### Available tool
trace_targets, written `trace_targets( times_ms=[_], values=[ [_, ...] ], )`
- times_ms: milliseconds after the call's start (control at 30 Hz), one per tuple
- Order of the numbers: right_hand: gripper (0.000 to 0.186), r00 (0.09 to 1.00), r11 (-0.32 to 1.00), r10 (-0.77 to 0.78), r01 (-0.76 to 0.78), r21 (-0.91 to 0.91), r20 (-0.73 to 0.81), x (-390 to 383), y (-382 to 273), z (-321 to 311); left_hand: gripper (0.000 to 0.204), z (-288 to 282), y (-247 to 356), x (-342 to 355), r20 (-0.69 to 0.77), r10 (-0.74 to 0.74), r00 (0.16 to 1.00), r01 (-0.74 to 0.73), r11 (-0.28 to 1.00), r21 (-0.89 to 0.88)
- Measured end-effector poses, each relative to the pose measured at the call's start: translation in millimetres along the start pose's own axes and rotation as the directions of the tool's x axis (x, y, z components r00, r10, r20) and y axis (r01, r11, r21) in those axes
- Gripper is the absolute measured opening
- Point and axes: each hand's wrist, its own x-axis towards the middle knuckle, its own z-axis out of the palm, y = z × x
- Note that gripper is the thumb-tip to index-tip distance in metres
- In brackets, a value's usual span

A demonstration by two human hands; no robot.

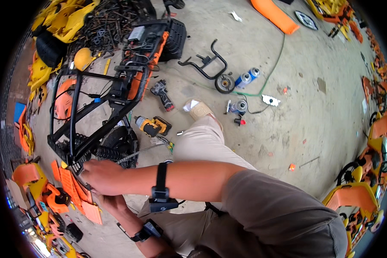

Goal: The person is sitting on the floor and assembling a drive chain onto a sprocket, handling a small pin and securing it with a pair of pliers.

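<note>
The black tubular frame (75,107), just beyond the right hand (102,175) and left hand (109,201), is left largely bare, work seemingly unfinished — what is gripped cannot be told.

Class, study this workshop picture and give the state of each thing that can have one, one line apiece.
Right hand: fingers curled near the black frame's lower corner; grip partly hidden
Left hand: below the right, mostly hidden
Black frame: bare tubes, uncovered
Yellow drill: lying down
Grey power tool: lying down
Bent black tube with wheel: apart from the frame
Long orange panel: detached
Black wrist strap: fastened
</note>
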Motion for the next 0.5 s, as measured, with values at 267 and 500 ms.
trace_targets(
  times_ms=[267,500],
  values=[
    [0.014,0.99,0.999,0.002,0.006,0.049,-0.144,4.1,-10.8,11.2,0.045,-11.5,0.3,-16.9,0.503,0.121,0.856,-0.515,0.301,0.803],
    [0.022,0.996,0.998,-0.056,0.055,0.005,0.076,8.7,8.0,-15.0,0.054,32.7,-12.7,-13.1,-0.061,-0.007,0.998,0.007,1.0,0.005]
  ],
)
